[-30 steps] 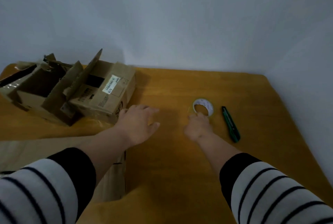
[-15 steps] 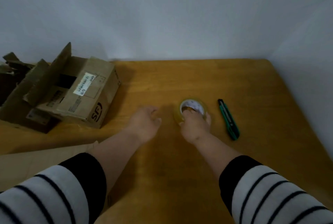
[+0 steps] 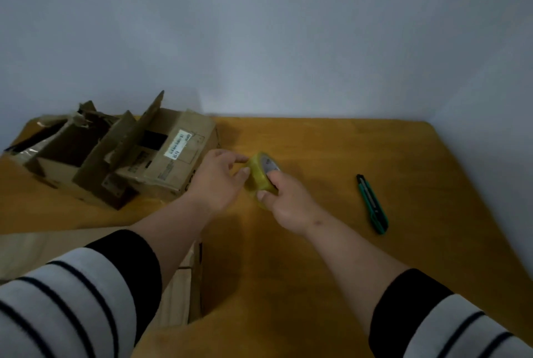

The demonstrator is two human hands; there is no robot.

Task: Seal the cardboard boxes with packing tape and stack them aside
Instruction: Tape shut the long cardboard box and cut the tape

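You're holding the tape roll over mid-table, right hand fingers curling round it, left hand thumb and forefinger pinching its edge. Open cardboard boxes are sitting back-left, utility knife lying right.

Plain rm, wood table, worn cardboard boxes, bare wall

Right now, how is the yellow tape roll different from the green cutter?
The tape roll is round and yellowish; the cutter is long, thin and green. The tape roll is tipped up on edge, gripped by the right hand while the left hand pinches its rim; the cutter lies flat on the table, untouched. Both are to the right of the open cardboard boxes.
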